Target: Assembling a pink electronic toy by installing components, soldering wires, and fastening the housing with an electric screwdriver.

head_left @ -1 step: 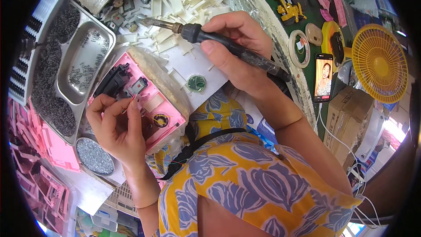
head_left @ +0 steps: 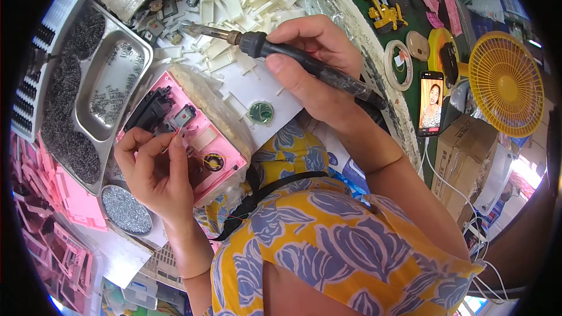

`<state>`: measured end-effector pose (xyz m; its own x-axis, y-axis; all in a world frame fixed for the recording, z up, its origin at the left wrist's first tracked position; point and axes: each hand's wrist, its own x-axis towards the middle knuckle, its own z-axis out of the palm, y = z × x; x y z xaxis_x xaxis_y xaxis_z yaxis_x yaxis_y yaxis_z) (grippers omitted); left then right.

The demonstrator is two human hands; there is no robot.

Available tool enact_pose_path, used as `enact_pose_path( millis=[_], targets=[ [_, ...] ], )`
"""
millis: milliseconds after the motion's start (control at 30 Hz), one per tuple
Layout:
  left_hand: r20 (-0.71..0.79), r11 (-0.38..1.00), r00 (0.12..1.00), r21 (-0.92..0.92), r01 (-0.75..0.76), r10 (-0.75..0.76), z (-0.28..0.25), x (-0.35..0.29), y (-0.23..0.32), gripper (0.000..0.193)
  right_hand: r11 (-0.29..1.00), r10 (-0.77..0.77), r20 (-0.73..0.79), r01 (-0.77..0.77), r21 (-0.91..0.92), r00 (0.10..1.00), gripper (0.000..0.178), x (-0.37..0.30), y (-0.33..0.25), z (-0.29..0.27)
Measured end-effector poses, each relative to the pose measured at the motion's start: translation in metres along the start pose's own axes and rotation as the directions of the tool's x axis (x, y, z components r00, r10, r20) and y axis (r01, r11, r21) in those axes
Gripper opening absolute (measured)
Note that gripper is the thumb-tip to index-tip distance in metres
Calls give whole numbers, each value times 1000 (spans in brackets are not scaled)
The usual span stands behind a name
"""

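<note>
My right hand (head_left: 319,61) is closed around the black handle of a soldering iron (head_left: 293,55). The iron's metal tip points left, above a heap of small white plastic parts (head_left: 234,9) and small grey motors (head_left: 153,26). At the lower left, my left hand (head_left: 155,169) pinches what looks like a thin red wire (head_left: 177,133) over an open pink plastic housing (head_left: 222,146). Inside that housing sit a black moulded part (head_left: 151,108), a small grey motor (head_left: 182,116) and a round part with yellow wire (head_left: 214,161). My fingers hide some of the housing.
A metal tray (head_left: 149,52) of small dark springs stands left, above a round dish (head_left: 126,208) of tiny metal pieces. Solder-like coiled wire (head_left: 260,112) lies on white paper. To the right are a phone (head_left: 431,105), a yellow fan (head_left: 506,85) and a cardboard box (head_left: 465,146).
</note>
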<state>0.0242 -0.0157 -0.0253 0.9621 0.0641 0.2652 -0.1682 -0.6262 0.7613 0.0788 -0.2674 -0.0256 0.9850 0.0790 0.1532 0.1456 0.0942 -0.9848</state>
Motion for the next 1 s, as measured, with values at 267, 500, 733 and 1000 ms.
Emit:
enact_pose_path(
  millis=[267,500,733,1000],
  targets=[
    [-55,999,997,9,-49,49,4,0,-2,10,997,-41,-21,42,65,999,30,6,-2,3],
    [-71,999,996,7,-53,53,3,-1,-4,10,993,-88,-37,91,77,995,29,7,-1,6],
    [-74,998,995,-5,-67,67,3,1,-4,9,994,-57,-90,65,88,994,29,6,-3,7],
    [-45,999,998,-10,-35,35,1,-1,-3,8,973,-156,-119,173,152,981,27,11,4,5]
  ],
)
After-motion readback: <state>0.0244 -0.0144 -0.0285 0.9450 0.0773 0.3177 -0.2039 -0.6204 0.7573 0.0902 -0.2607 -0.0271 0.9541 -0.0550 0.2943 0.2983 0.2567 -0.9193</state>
